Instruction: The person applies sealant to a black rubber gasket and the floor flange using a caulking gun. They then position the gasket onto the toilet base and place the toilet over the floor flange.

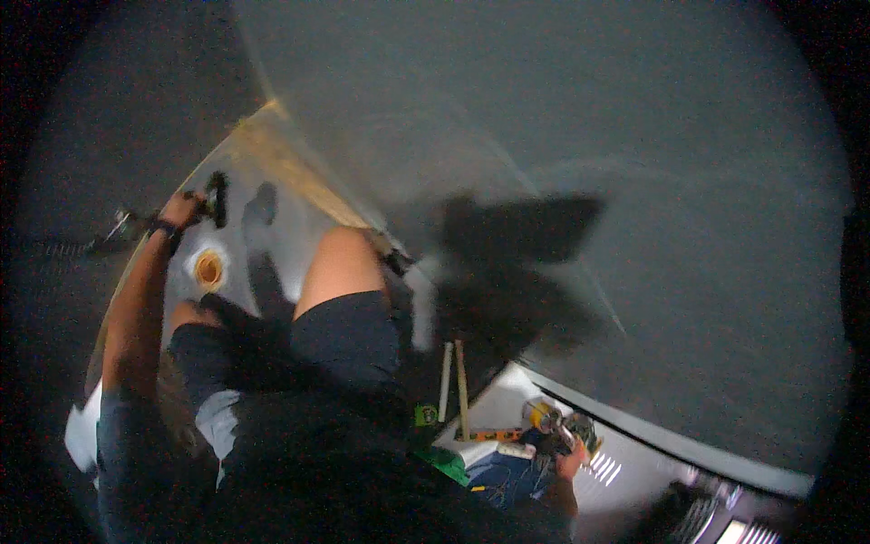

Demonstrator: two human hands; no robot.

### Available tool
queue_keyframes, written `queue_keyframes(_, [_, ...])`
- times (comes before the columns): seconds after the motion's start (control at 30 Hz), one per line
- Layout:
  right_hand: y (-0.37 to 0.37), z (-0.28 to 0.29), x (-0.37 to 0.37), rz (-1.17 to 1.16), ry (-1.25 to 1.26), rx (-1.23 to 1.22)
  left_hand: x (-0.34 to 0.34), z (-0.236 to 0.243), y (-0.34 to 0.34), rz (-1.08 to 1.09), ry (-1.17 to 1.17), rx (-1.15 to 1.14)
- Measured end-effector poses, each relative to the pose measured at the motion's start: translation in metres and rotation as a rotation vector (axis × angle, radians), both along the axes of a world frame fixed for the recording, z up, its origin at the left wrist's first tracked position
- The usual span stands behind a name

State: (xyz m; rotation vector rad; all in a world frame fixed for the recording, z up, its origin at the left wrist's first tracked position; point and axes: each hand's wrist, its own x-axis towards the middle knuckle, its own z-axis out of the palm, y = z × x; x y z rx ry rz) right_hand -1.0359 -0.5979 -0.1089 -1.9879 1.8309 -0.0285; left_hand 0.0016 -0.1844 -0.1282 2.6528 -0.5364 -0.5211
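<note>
- Dark disc-headed tool: above the pale panel; probably rigid, fairly weighty, best gripped behind its head; the left hand's fingers wrap it.
- Grey surface: broad, partly shadowed.
- Glossy white section: lower right, cluttered.
- Right hand: at yellow-and-dark gear; blur hides its fingers' opening.
- Orange-brown round patch: on the panel.

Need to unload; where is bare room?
The pale panel looks bare between the black object at the left hand and tan edge; so does the white surface right of the right hand. Crowded left of it: blue bundle, yellow item.
</note>
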Motion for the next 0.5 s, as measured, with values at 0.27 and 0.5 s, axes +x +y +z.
queue_keyframes(0.27, [-0.050,-0.034,-0.017,-0.174,0.021,0.175,-0.030,0.039,0.057,0.033,-0.056,-0.176])
queue_keyframes(0.5, [-0.049,-0.002,0.005,0.100,0.319,-0.107,-0.015,0.080,0.090,-0.136,0.033,0.072])
